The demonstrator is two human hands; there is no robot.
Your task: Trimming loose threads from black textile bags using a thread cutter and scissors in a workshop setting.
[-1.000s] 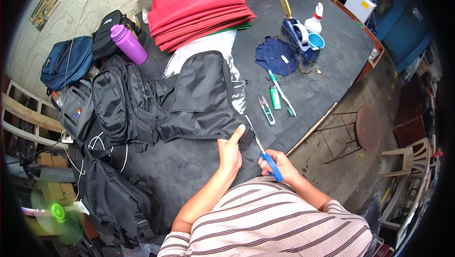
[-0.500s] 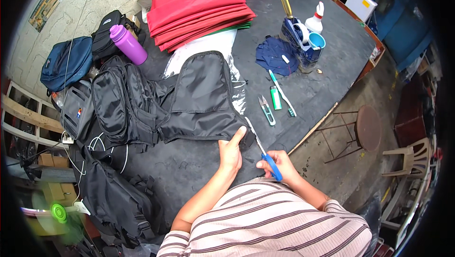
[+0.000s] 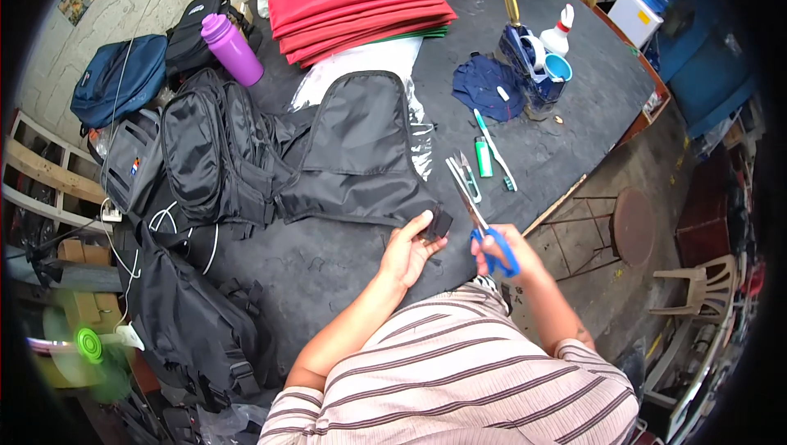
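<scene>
A black backpack point(image 3: 361, 129) lies spread on the dark table, its panel flat and its pockets to the left. My left hand point(image 3: 407, 250) pinches the near right corner of that panel, where a short black strap end sticks out between thumb and fingers. Blue-handled scissors point(image 3: 497, 250) are in my right hand point(image 3: 515, 250), just right of the corner and apart from it. Their blades are parted and point away from me. Beyond the blades lie small thread snips point(image 3: 469, 178), a green lighter point(image 3: 483, 156) and a toothbrush point(image 3: 496, 150).
Folded red fabric point(image 3: 361, 6) is stacked at the back. A purple bottle point(image 3: 232, 50) and more bags, one blue point(image 3: 119, 80), stand at the left. A caddy point(image 3: 533, 72) with a spray bottle point(image 3: 556, 33) sits far right. Beyond the table edge is a round stool point(image 3: 635, 226).
My right hand has moved the scissors right, away from the panel corner, and their blades have opened. My left hand keeps its hold on the corner, its fingers now showing beneath the strap end.
</scene>
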